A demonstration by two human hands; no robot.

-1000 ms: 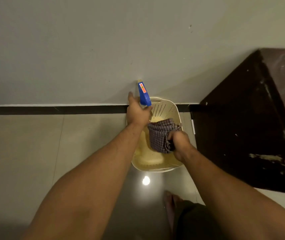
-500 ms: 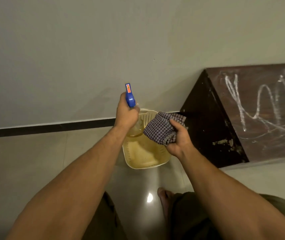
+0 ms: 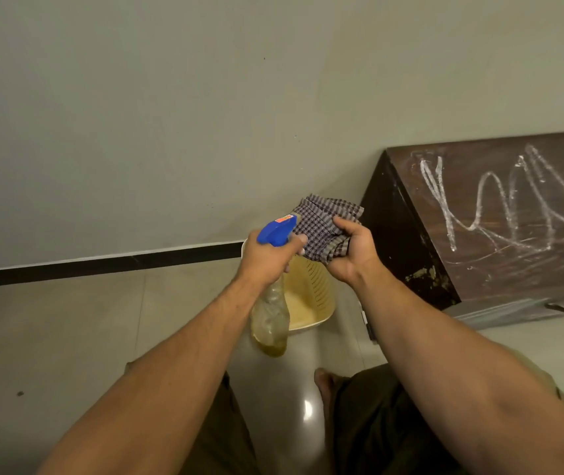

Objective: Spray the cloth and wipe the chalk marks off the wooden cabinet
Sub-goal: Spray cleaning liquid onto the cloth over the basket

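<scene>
Two hands: both are full, in the middle of the frame.
Left hand (image 3: 268, 257): wrapped tight around the spray bottle (image 3: 270, 317), finger on the trigger.
Right hand (image 3: 351, 250): squeezing the checked cloth (image 3: 325, 222).
What changed: a moment ago the blue nozzle pointed up; now it tips over and nearly touches the cloth.
What that means: spraying looks ready to start.
Chalk marks (image 3: 500, 207): still all over the wooden cabinet (image 3: 407, 241), at the right of the frame.
Basket (image 3: 315, 303): on the floor, under the hands.
</scene>
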